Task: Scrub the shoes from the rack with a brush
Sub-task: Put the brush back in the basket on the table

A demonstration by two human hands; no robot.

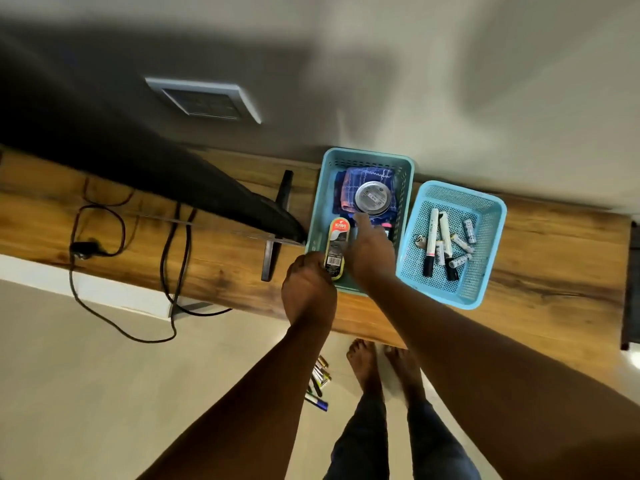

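**Inspector:** Blue plastic basket point(322, 188), taken as the landmark. The right hand's point(372, 251) fingers point(360, 221) reach inside it, forefinger extended toward the round metal tin point(373, 199), gripping nothing. The left hand point(308, 289) sits at its near corner, fingers curled round the near end of the Kiwi polish applicator point(336, 247).

**Clerk:** And the task's things?

**Inspector:** No brush, shoes or rack visible. A checked cloth point(367, 176) lies under the tin and may hide more.

**Clerk:** Risks?

**Inspector:** In my judgement, rummaging could push the basket toward the bench point(221, 258) edge, since its near end already sits close to it, or knock the second basket point(491, 216) of markers just to its right. Lifting the cloth would tip the tin.

**Clerk:** Pose?

**Inspector:** Both forearms stretched forward and down over the bench edge, converging on the basket, right reaching deeper than left.
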